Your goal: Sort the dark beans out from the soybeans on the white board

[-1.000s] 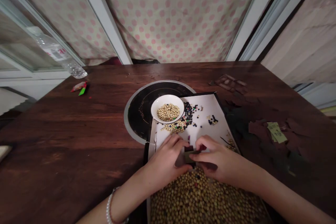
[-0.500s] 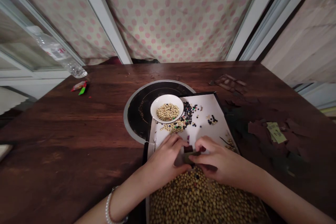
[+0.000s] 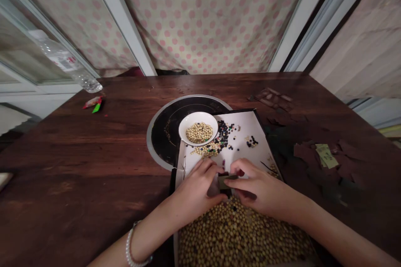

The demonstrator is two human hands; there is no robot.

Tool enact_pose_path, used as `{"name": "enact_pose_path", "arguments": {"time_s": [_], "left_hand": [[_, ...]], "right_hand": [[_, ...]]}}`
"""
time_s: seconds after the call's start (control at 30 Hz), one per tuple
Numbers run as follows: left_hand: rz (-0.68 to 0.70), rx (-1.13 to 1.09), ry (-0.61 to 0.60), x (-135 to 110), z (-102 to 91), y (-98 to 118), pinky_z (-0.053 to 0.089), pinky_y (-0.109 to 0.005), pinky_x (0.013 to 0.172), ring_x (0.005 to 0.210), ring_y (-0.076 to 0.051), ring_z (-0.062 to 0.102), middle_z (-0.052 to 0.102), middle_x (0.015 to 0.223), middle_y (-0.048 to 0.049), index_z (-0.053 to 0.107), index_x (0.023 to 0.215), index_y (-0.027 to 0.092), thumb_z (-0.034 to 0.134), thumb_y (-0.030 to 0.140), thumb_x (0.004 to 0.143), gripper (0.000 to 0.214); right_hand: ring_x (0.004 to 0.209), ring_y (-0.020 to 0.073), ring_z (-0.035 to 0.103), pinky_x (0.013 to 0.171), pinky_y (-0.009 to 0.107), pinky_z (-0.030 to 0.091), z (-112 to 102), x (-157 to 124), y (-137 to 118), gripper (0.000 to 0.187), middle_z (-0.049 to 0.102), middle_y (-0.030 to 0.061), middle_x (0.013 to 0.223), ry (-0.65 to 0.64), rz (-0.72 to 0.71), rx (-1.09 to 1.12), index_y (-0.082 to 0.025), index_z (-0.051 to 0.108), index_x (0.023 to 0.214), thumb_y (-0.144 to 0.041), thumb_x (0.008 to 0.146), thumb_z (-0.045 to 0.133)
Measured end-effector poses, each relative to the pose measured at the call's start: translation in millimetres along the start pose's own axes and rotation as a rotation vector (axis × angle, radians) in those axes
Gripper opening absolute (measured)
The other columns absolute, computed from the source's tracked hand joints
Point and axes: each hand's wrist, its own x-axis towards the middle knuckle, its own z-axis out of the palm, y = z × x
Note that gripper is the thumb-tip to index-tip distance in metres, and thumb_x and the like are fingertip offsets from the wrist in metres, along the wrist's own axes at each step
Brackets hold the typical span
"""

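Note:
A small flat olive-and-dark piece (image 3: 223,182) sits between my hands over the shallow white box (image 3: 258,156). My right hand (image 3: 255,183) has its fingers closed on the piece's right side. Curved round its left side is my left hand (image 3: 200,185), thumb and forefinger apart; I cannot tell whether they touch it. A thick layer of round tan beads or beans (image 3: 244,233) fills the near part of the box. Black, cream and green beads (image 3: 224,135) lie scattered at its far end. A white bowl (image 3: 182,133) of pale beads stands on the far left corner.
Under the box's left side is a round black plate with a grey rim (image 3: 150,133), on the dark wooden table (image 3: 94,154). Torn dark scraps (image 3: 307,158) and a yellow-green paper (image 3: 327,155) lie right. A plastic bottle (image 3: 67,62) and a red-green wrapper (image 3: 94,103) are far left.
The olive piece is tilted a little differently between my fingers, and the dark red part behind it is now mostly covered. My hands have barely moved.

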Motion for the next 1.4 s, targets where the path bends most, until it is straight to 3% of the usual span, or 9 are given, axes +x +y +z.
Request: {"name": "enact_pose_path", "arguments": {"time_s": [0.2, 0.6, 1.4], "left_hand": [[0.009, -0.004, 0.022, -0.6, 0.6, -0.3, 0.044, -0.048, 0.097, 0.112, -0.029, 0.049, 0.054, 0.11, -0.0067, 0.056, 0.106, 0.02, 0.077, 0.017, 0.066, 0.044], [-0.001, -0.005, 0.01, -0.9, 1.4, -1.4, 0.042, -0.047, 0.099, 0.114, -0.029, 0.046, 0.053, 0.111, -0.0075, 0.056, 0.106, 0.019, 0.077, 0.018, 0.067, 0.045], [-0.008, -0.004, -0.008, 0.0, -0.3, 0.2, 0.043, -0.046, 0.097, 0.112, -0.028, 0.046, 0.053, 0.11, -0.0081, 0.057, 0.106, 0.016, 0.077, 0.018, 0.067, 0.043]], "right_hand": [[0.101, 0.0231, 0.048, 0.084, 0.038, 0.047, 0.7, -0.3, 1.7, 0.039, 0.055, 0.0093, 0.101, 0.009, -0.04, -0.056, -0.018, 0.065, 0.107, 0.001, 0.076, 0.052], [0.094, 0.0245, 0.045, 0.082, 0.041, 0.043, -4.2, -0.5, 0.0, 0.03, 0.055, 0.0081, 0.096, -0.029, -0.024, -0.14, -0.019, 0.068, 0.103, -0.007, 0.079, 0.053], [0.095, 0.0232, 0.046, 0.079, 0.036, 0.043, -0.2, 0.8, 1.3, 0.03, 0.054, 0.0076, 0.099, -0.024, -0.084, -0.144, -0.019, 0.067, 0.105, -0.007, 0.081, 0.054]]}}
